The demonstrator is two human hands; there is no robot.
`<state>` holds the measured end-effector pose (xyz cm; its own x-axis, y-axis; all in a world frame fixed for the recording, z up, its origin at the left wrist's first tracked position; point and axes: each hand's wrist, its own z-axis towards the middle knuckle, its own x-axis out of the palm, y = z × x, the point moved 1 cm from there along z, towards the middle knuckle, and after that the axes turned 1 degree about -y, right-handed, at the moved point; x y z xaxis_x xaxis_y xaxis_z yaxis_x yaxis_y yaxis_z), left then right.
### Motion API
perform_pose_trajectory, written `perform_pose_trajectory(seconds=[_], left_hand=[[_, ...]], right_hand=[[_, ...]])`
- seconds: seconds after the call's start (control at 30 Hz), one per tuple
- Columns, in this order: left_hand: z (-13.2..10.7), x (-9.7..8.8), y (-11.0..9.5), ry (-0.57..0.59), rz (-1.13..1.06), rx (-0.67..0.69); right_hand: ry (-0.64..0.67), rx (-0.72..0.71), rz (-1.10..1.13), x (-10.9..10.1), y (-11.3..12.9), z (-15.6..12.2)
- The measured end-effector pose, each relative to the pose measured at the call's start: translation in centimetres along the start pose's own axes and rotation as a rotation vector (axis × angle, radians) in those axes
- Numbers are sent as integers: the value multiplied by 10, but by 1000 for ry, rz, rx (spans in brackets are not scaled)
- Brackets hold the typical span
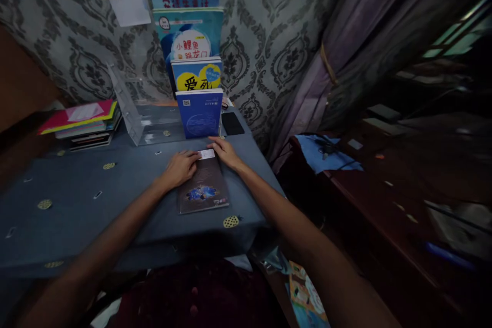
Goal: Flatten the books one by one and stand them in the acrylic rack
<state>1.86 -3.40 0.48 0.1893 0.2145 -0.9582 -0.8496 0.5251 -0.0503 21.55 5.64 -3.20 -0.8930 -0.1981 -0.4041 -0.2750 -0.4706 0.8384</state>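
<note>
A dark brown book (203,179) with a blue picture and a white label at its top lies flat near the front of the table. My left hand (180,168) rests across its upper left edge, fingers laid over the cover near the label. At the upper right corner is my right hand (226,154), its fingers stretched out toward the left; whether they touch the book I cannot tell. Just behind, a blue book (200,115) stands upright in front of a yellow and blue book (197,76) and taller picture books (190,36) in a clear rack.
A clear acrylic stand (128,107) is left of the upright books, beside a stack of books and folders (86,120). A dark phone-like slab (232,123) lies to their right. The cloth-covered table (126,184) ends near my lap. A dark red cabinet (369,189) stands right.
</note>
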Motion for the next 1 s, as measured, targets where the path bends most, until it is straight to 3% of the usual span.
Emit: perform_pose_trajectory(seconds=[0.23, 0.47, 0.63, 0.87, 1.0], left_hand=[[33, 12, -15, 11, -70, 117], [33, 15, -18, 7, -120, 112], [13, 7, -33, 26, -213, 229], [-43, -19, -73, 111, -295, 358], [-57, -21, -84, 96, -283, 377]], right_hand=[[8, -34, 29, 1, -4, 6], [41, -75, 26, 2, -8, 7], [51, -93, -13, 2, -7, 5], [55, -108, -36, 2, -7, 4], [62, -118, -75, 3, -6, 3]])
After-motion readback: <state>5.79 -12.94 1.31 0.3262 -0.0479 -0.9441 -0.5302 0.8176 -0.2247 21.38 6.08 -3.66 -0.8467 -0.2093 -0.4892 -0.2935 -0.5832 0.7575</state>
